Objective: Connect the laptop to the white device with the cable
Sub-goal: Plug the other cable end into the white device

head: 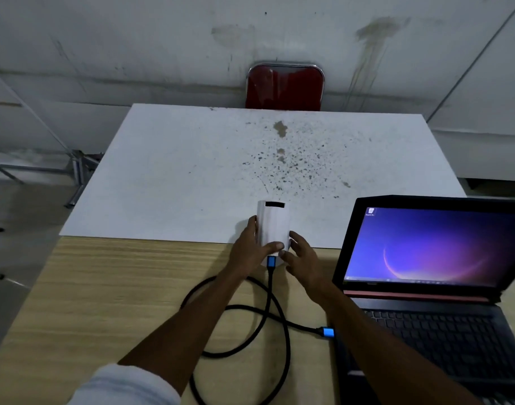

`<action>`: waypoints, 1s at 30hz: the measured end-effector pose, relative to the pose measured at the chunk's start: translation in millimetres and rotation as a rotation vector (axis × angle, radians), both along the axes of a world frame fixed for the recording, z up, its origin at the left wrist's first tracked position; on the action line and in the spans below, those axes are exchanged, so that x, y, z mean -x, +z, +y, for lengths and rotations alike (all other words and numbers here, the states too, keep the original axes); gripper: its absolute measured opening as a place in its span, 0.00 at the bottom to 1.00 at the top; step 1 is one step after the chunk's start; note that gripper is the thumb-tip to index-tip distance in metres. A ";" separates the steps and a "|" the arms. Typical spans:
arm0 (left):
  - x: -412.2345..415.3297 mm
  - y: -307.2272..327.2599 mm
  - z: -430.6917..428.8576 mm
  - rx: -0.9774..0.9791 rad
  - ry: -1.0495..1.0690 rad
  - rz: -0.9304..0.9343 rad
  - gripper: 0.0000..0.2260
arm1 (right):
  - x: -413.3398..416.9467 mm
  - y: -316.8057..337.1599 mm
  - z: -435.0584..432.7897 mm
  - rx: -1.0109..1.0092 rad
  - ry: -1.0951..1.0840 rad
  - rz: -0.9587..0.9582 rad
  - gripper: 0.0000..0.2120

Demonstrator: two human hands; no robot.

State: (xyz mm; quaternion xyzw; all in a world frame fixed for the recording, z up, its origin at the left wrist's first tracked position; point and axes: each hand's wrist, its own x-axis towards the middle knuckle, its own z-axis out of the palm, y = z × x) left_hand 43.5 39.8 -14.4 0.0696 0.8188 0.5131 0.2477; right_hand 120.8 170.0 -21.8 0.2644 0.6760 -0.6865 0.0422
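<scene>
Hands steady the white device (pixel 273 226) at table centre: our left hand (pixel 252 249) wraps it, our right hand (pixel 301 258) hovers spread beside it. The cable (pixel 275 314), stiff and braided, loops at six o'clock; we would grip its blue plug (pixel 328 332), beside the laptop (pixel 431 287) at three o'clock.

A bare, unfinished utility or storage room serves as a makeshift workspace: stained grey concrete walls (pixel 162 39), a wood-grain table (pixel 104 287) topped with a spattered white board (pixel 177 159), a red metal-framed chair (pixel 285 86) against the wall, and loose metal framing (pixel 75 168) at left.
</scene>
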 end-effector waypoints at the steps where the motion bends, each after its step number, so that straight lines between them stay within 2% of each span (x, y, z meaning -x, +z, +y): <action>1: -3.7 -1.9 1.7 -0.007 0.035 0.002 0.39 | 1.5 -0.4 1.3 -0.010 0.009 0.005 0.21; 10: -7.1 -4.4 7.4 -0.008 0.026 0.015 0.42 | 2.2 -10.2 2.3 -0.045 -0.094 -0.002 0.24; 13: -9.1 -5.5 9.5 -0.002 0.050 0.053 0.39 | 2.7 -12.4 6.5 -0.048 -0.089 -0.002 0.22; 19: -5.8 -6.5 1.7 -0.060 -0.020 -0.057 0.34 | 1.3 -12.1 0.9 -0.030 -0.099 -0.015 0.25; 25: -10.3 -6.1 3.3 -0.087 -0.009 -0.076 0.31 | 1.1 -9.4 3.5 -0.048 -0.075 -0.031 0.22; 27: -9.5 -6.0 2.1 -0.085 -0.020 -0.085 0.31 | 0.7 -8.2 3.7 -0.064 -0.067 -0.035 0.21; 30: -6.6 -2.8 -2.1 -0.063 -0.014 -0.112 0.38 | 0.1 -6.4 4.8 -0.076 -0.074 -0.044 0.20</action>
